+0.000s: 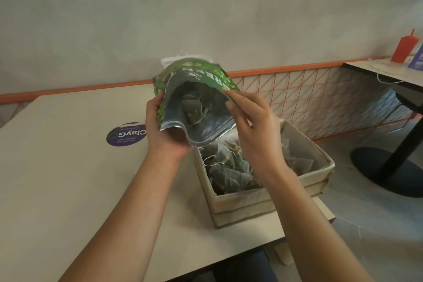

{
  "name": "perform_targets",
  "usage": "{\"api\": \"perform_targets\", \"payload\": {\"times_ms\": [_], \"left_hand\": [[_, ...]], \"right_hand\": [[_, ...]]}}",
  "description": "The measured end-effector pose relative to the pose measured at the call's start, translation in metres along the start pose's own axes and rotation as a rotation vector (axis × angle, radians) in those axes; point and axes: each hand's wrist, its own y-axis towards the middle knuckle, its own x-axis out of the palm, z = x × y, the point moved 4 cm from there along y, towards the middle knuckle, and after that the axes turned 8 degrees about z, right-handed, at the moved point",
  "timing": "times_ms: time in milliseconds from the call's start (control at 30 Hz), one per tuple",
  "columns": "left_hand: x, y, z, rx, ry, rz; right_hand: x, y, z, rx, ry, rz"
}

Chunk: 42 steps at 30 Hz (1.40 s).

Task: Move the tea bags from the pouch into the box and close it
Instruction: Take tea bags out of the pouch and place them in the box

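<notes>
Right now my left hand (163, 126) has its grip clamped on the pouch (194, 96); thumb along the near left edge, fingers curled behind it where I cannot see them. It is a crinkly foil bag, green and leaf-printed outside, dull silver inside, its torn mouth wavy and gaping; its long axis lies tilted, the sealed bottom up and away from me, the mouth pointing down and toward me over the far left corner of the box (263, 197). My right hand (254, 130) pinches the upper lip of that mouth between thumb and forefinger, holding it wide; the other fingers hang loosely bent. Inside the pouch, between my two grips, a few tea bags (194, 107) lie bunched; they are pyramid-shaped, of thin translucent mesh, dark with leaf. Below my right hand the box stands open; it is rectangular, pale beige card with soft, slightly bowed walls and a band round its lower part, its long axis running from me away to the right. More mesh pyramids (229, 169) are heaped in it, a white string looping out of the pile near the left wall. Under both grips the surface (68, 178) is smooth, matte beige; to the left of my left hand a round purple sticker (126, 136) lies flat on it.
</notes>
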Motion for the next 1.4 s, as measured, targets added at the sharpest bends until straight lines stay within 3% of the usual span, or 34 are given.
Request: {"api": "perform_targets", "payload": {"times_ms": [267, 367, 533, 667, 867, 1033, 1233, 1400], "left_hand": [[-0.004, -0.001, -0.011, -0.024, -0.043, 0.012], [-0.004, 0.000, -0.014, -0.074, -0.069, 0.035], [0.002, -0.003, -0.015, -0.088, -0.090, 0.040], [0.006, -0.010, -0.017, -0.090, -0.065, 0.057], [0.004, -0.014, -0.021, -0.053, 0.011, 0.091], [0.003, -0.013, -0.020, -0.058, 0.009, 0.079], [0.003, -0.012, -0.022, -0.062, -0.002, 0.104], [0.002, -0.013, -0.023, -0.064, 0.018, 0.099]], "right_hand": [[-0.007, -0.006, -0.009, -0.015, -0.052, 0.050], [-0.002, -0.012, -0.010, -0.068, -0.242, 0.030], [0.000, -0.021, -0.022, -0.272, -0.504, 0.181], [0.023, -0.020, -0.031, -0.389, -0.664, 0.049], [0.049, -0.009, -0.021, -0.312, -0.978, -0.121], [0.045, -0.010, -0.010, -0.316, -0.970, -0.166], [0.038, -0.010, -0.005, -0.329, -0.775, -0.154], [0.032, -0.012, -0.005, -0.298, -0.706, -0.244]]}}
